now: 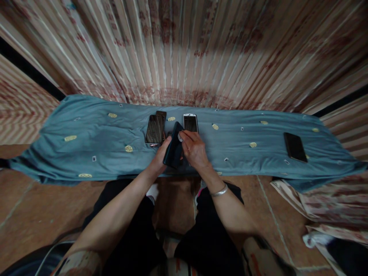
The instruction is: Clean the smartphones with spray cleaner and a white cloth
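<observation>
Left hand [160, 158], right hand [194, 148] together, closed.

You have no readable text, brand or number here: the red marks on the striped curtain [184, 57] beyond your hands are too blurred.

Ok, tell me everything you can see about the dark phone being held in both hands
The dark phone is a slim slab with rounded corners, matt dark blue or black on the face in view, looking like plastic or a case. It is tilted, its top end pointing away, raised over the near edge of the blue cloth. The left hand grips its left side; the right hand has fingers on its upper right edge.
</observation>
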Motion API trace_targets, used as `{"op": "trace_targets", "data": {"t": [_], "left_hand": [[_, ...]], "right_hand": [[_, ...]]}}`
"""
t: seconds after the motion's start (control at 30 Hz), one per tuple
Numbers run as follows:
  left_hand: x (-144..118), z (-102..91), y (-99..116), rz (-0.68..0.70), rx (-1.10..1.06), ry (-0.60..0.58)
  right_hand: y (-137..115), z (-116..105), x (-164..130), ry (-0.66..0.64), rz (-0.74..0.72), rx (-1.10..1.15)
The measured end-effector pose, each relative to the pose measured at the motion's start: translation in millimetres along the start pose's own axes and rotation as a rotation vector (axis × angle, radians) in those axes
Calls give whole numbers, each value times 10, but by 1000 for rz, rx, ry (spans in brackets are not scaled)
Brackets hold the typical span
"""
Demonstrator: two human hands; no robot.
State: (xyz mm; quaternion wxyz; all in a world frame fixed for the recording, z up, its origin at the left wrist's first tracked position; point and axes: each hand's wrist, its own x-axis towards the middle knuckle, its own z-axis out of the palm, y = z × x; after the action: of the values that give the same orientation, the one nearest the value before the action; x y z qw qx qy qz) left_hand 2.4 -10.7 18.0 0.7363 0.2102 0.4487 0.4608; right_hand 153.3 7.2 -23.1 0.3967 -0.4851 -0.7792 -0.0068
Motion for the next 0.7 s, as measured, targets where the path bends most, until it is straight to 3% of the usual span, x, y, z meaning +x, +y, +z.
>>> {"op": "trace_targets", "data": {"t": [0.27, 0.53, 0.7], "left_hand": [[0, -39, 45, -2, -99, -24], [4, 6, 45, -28, -65, -28], [84, -46, -29, 49, -48, -12]], "right_hand": [[27, 37, -20, -73, 67, -9], [10, 41, -41, -9, 40, 1], [-57, 19, -33, -48, 43, 20]]}}
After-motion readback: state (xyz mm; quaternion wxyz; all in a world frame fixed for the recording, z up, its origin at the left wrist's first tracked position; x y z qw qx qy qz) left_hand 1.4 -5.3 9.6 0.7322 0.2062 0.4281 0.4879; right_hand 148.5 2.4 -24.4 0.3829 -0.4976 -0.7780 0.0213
